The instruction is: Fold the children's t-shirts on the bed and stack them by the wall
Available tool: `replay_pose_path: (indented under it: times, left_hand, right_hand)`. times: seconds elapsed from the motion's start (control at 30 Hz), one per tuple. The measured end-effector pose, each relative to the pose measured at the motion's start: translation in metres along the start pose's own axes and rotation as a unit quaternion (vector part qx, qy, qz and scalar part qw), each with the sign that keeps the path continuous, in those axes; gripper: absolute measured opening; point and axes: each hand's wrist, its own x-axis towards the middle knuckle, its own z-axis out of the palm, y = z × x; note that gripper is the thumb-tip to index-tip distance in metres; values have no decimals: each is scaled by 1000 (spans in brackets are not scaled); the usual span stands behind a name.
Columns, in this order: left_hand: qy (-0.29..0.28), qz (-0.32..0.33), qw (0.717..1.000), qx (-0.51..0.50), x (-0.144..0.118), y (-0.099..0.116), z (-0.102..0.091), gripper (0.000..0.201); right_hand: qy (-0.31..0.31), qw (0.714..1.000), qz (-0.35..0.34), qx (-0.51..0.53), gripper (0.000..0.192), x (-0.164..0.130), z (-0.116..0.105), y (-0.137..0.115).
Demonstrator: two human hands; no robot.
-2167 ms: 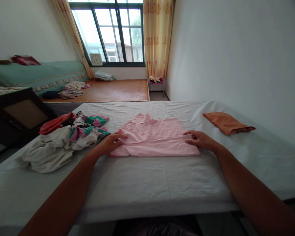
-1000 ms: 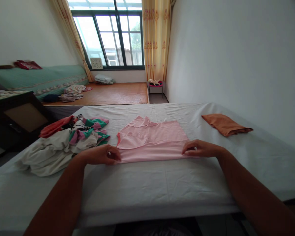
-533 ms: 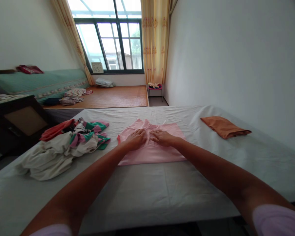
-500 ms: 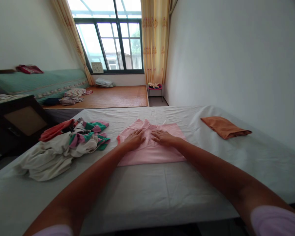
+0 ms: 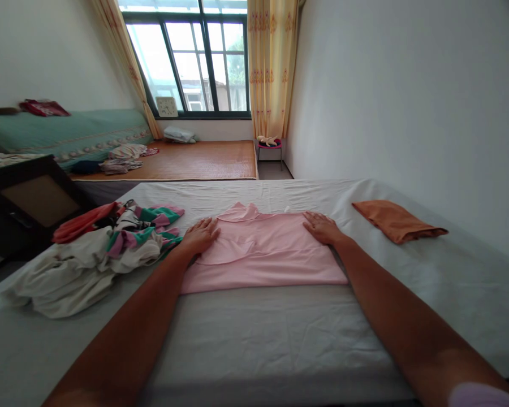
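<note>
Lying flat on the bed (image 5: 280, 339), the folded pink garment (image 5: 261, 251) runs long side left to right, collar pointing away toward the window. Left hand (image 5: 201, 234) and right hand (image 5: 320, 226) press its far corners, fingers spread flat, gripping nothing.

Daylight is pouring through a dark-framed, many-paned window (image 5: 195, 56), with yellow patterned curtains (image 5: 272, 68) hanging beside it. Plain white walls (image 5: 407, 96) are enclosing the room. A woven orange-brown mat platform (image 5: 195, 161) is lying below the window, and a green-covered daybed (image 5: 63, 133) is standing along the left.
</note>
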Motion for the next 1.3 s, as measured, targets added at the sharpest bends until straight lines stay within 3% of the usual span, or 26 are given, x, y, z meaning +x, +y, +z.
replay_pose_path:
  times: [0.13,0.27,0.37,0.47,0.57,0.7,0.83,1.0,1.1,1.2,1.3]
  left_hand:
    - [20,-16,1000,8,-2,-9,1,64]
    - [19,-23,999,21,-1,-7,3,63]
    - [22,-23,999,28,-1,-7,5,62]
    - [33,-17,999,31,1,-11,6,61]
    - [41,-1,999,9,8,-16,1,56]
    - [41,3,998,-44,27,-16,-15,43]
    - [43,8,997,-69,54,-2,-28,44]
    - [47,8,991,-122,88,20,-26,44]
    - [61,-26,983,-169,103,29,-24,53]
    - [44,-47,972,-227,107,37,-28,49]
    - [16,-28,955,-296,96,44,-44,43]
  right_hand:
    - [65,994,-84,8,51,-6,-6,-27]
    - [-6,979,-199,46,54,-10,-7,-49]
    - [-25,988,-150,38,57,-9,-3,-40]
    - [-2,998,-62,18,56,-6,1,-18]
    - [13,1000,-24,11,52,1,1,-3]
    - [22,999,-17,22,47,20,-8,-5]
    - [41,999,-15,17,48,45,-22,-15]
    - [-16,1000,-20,18,32,61,-29,-17]
    - [-9,999,-24,41,18,62,-28,-14]
    - [23,996,-28,79,18,61,-27,-9]
    - [28,992,-41,112,28,57,-28,-5]
